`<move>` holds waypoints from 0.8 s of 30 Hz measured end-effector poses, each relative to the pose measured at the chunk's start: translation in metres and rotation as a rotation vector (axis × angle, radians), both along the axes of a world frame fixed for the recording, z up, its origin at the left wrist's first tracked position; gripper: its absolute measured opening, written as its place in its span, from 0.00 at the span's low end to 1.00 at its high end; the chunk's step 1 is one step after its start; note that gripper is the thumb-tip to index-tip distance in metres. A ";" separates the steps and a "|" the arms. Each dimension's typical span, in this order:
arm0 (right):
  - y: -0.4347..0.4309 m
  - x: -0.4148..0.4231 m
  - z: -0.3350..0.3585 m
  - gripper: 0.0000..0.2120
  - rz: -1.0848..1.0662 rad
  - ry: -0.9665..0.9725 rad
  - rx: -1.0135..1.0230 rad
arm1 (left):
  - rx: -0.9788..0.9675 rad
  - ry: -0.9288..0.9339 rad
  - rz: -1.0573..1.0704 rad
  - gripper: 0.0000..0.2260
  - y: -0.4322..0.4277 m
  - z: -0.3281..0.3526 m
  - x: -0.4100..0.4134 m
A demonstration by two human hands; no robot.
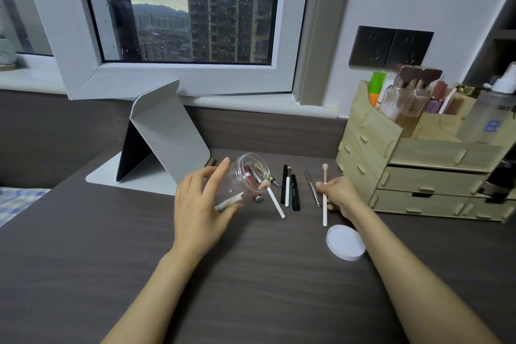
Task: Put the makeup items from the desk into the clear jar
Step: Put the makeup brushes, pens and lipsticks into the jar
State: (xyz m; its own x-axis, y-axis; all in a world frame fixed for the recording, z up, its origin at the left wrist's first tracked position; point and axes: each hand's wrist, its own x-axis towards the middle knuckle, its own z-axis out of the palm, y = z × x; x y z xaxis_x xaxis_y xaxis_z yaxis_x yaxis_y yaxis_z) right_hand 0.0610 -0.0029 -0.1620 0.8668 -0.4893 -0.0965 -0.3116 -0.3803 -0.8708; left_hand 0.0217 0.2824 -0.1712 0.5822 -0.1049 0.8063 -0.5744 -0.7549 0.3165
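Observation:
My left hand (pixel 199 201) grips the clear jar (pixel 245 176), tilted with its mouth facing right and several makeup items inside. A white-handled sponge applicator (pixel 275 201) lies with its tip at the jar's mouth. My right hand (pixel 342 194) is shut on another white-handled applicator (pixel 324 204), which stands nearly upright on the desk. Between the hands lie a black pen (pixel 284 183), a white pencil (pixel 288 193), a thick black tube (pixel 295 193) and a thin grey pencil (pixel 312 187).
The jar's white lid (pixel 345 242) lies on the dark desk (pixel 251 274) near my right forearm. A wooden organiser (pixel 418 170) with bottles stands at the right. A grey folding mirror stand (pixel 164 137) stands behind the jar.

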 end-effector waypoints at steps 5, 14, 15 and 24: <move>0.013 -0.048 0.063 0.12 -0.046 -0.491 0.426 | 0.014 0.006 0.000 0.34 -0.002 -0.001 0.001; 0.103 -0.110 0.084 0.09 0.459 -0.639 0.410 | 0.011 -0.060 -0.041 0.33 -0.004 0.000 -0.003; 0.108 -0.110 0.078 0.08 0.481 -0.605 0.328 | 0.004 -0.071 -0.043 0.33 -0.004 -0.001 -0.003; 0.117 -0.105 0.058 0.15 0.528 -0.622 -0.161 | 0.006 -0.072 -0.032 0.34 -0.004 -0.002 -0.001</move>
State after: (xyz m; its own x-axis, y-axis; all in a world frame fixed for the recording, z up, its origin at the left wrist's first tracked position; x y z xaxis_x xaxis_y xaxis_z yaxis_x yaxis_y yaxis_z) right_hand -0.0439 0.1141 -0.1044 0.8581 0.0302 0.5127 0.4634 -0.4758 -0.7476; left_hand 0.0205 0.2785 -0.1734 0.5192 -0.1275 0.8451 -0.6196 -0.7372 0.2695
